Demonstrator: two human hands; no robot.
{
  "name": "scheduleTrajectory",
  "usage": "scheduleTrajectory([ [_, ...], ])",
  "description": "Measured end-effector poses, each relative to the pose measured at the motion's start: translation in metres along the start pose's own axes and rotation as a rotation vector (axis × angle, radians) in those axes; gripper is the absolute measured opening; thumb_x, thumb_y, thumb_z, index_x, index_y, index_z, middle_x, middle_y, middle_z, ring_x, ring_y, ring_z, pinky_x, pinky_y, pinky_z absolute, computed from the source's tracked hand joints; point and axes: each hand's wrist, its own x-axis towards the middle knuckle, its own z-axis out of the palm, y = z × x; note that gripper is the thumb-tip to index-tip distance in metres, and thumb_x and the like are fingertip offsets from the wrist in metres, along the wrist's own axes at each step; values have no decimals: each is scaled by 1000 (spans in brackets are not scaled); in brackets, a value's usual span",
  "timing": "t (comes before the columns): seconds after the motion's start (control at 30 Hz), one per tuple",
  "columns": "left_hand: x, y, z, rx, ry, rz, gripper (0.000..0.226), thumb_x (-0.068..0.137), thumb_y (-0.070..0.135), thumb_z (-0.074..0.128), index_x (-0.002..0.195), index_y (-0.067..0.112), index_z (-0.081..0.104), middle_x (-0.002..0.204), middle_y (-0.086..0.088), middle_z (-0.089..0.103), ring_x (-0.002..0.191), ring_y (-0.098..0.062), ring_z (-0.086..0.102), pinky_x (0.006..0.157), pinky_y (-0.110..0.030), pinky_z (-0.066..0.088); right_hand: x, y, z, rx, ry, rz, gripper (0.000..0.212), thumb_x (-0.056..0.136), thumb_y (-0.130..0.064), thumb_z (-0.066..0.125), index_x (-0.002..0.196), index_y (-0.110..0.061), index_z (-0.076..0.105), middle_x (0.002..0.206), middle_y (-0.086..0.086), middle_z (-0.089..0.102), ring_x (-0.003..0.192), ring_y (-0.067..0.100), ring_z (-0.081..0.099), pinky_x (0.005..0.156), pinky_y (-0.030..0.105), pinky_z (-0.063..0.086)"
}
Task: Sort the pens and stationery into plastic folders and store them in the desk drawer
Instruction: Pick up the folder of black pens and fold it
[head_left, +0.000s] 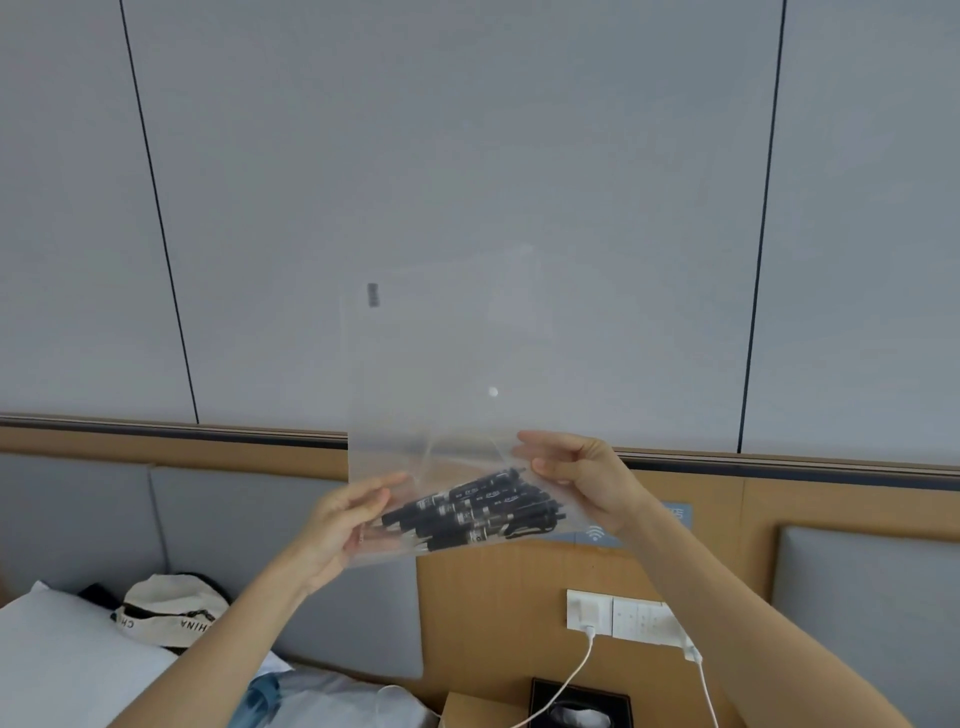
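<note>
A clear plastic folder (441, 364) is held upright in front of the grey wall, with a white snap button and a small barcode sticker on it. Several black pens (478, 512) lie bunched at its bottom. My left hand (343, 525) grips the folder's lower left corner. My right hand (576, 478) pinches its lower right edge, thumb and fingers on the plastic. No drawer is in view.
Below are a wooden headboard panel with wall sockets (618, 616) and white charging cables (571, 675), a black tissue box (576, 704), and a bed at the left with a white pillow (67, 660) and a cream canvas bag (166, 613).
</note>
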Motion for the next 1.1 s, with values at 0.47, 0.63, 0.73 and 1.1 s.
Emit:
scheduleTrajectory([
  [0.47,-23,18,16,121,-165,55,67,40,52,90,99,26,76,102,-11,72,91,-23,70,64,-29,57,-7,-12,-3,-139,-135,323,35,78,-14,68,109,2,63,101,17,69,90,29,66,80,39,54],
  [0.63,-23,22,14,173,-139,69,67,51,48,88,108,18,72,100,-16,72,92,-27,70,66,-28,58,-7,-11,-3,-127,-74,231,15,69,1,69,83,-1,74,90,19,71,80,29,67,78,40,53],
  [0.73,-22,22,16,112,-67,26,38,67,27,78,101,12,73,97,-16,72,85,-25,70,62,-30,58,-6,-10,-1,-120,-65,162,13,66,2,70,78,0,74,82,19,71,75,29,68,72,38,57],
  [1.1,-21,12,12,41,3,-28,17,73,15,65,82,15,79,105,-11,71,87,-21,70,60,-31,58,0,3,9,-111,-1,22,16,69,10,68,77,-2,73,77,14,73,66,25,70,58,31,57],
])
